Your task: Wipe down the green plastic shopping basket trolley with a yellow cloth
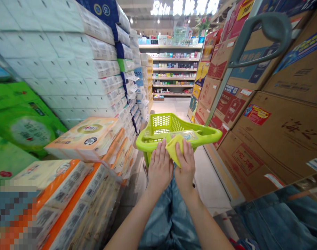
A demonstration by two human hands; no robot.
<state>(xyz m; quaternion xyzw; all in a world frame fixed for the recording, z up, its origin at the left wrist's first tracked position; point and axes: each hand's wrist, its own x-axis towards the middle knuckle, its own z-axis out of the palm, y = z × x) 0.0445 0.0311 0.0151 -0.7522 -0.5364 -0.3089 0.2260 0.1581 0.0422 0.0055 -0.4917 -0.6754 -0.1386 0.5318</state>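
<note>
A lime-green shopping basket (211, 136) with perforated walls stands in front of my knees. My left hand (160, 165) lies at its near rim, fingers stretched out and holding nothing. In my right hand (186, 166) a folded yellow cloth (176, 147) is pinched against the same rim, with the fingers partly over it. Just beyond the cloth, a flat packet with a pale, clear-looking wrapper (187, 134) lies across the basket's top. A metal pole rises from the basket's right side to a grey handle (281, 33).
Stacked tissue packs (96, 130) line the left side, with taller white stacks (56, 66) behind. Cardboard cartons (286, 132) wall the right. Ahead, the pale floor (171, 106) leads to stocked shelves (174, 70). A denim-clad leg (275, 215) shows at lower right.
</note>
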